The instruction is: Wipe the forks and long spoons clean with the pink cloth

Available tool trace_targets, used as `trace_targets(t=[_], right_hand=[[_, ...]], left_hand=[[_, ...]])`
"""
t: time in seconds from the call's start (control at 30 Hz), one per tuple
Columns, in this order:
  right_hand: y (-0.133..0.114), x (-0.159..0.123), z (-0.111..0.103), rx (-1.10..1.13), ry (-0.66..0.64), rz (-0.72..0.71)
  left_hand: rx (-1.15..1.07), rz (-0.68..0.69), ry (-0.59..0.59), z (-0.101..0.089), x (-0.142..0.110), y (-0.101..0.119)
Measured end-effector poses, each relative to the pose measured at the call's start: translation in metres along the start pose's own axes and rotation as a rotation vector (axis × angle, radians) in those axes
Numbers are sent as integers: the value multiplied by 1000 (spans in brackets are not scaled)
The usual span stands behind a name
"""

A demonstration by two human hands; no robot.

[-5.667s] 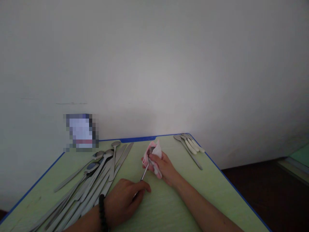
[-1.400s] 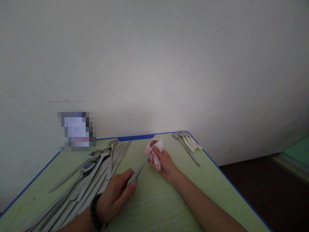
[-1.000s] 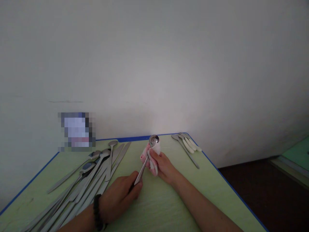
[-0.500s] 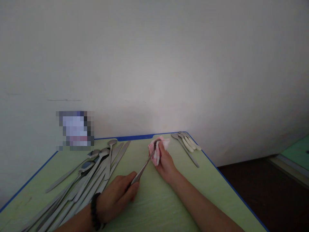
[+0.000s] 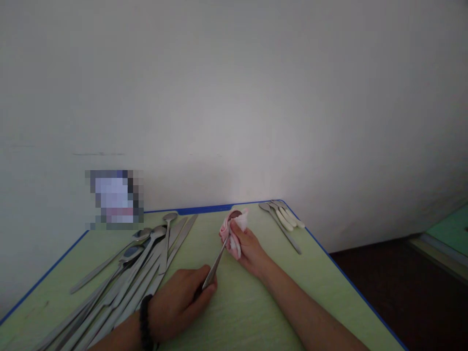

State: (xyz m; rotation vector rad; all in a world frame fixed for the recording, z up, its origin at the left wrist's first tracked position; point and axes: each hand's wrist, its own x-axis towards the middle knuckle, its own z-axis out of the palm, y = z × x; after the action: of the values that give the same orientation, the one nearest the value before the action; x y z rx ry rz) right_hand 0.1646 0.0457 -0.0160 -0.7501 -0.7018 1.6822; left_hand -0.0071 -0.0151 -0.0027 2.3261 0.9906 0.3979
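Observation:
My left hand [image 5: 185, 300], with a dark beaded bracelet at the wrist, grips the handle end of a metal spoon [image 5: 219, 258]. The spoon points away from me and to the right, its bowl resting in a pink and white cloth [image 5: 236, 248]. My right hand [image 5: 250, 246] is closed around that cloth, with the thumb pressed over the spoon's neck just below the bowl. Left of my left hand lies a pile of long metal spoons [image 5: 157, 231] and knives [image 5: 185, 236].
At the table's far right corner lie a metal spoon [image 5: 281, 226] and several pieces of cutlery with cream handles [image 5: 285, 220]. A blurred-out object [image 5: 115, 197] leans on the wall at the back left. The green table [image 5: 252, 312] has a blue edge.
My right hand and the cloth have shifted slightly left and towards me, from over the spoon's bowl to its neck, so more of the bowl shows. My left hand has moved slightly right.

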Motion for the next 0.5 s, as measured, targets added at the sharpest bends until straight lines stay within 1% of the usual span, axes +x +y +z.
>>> trace_targets(t=[0.1,0.17,0.27,0.37,0.5], right_hand=[[3,1,-1,-40,-19,-5],[4,2,-1,-21,21,-27],[5,4,-2,23,111,-62],[5,4,-3,30,143,-66],[4,2,-3,-37,103,-48]], left_hand=[[-27,-28,23,0,-1,0],[-77,-69,64,1,-3,-2],[-161,-98,179,1,-7,-5],[-234,-87,302,1,-9,-9],[-323,-4,392,3,-9,-13]])
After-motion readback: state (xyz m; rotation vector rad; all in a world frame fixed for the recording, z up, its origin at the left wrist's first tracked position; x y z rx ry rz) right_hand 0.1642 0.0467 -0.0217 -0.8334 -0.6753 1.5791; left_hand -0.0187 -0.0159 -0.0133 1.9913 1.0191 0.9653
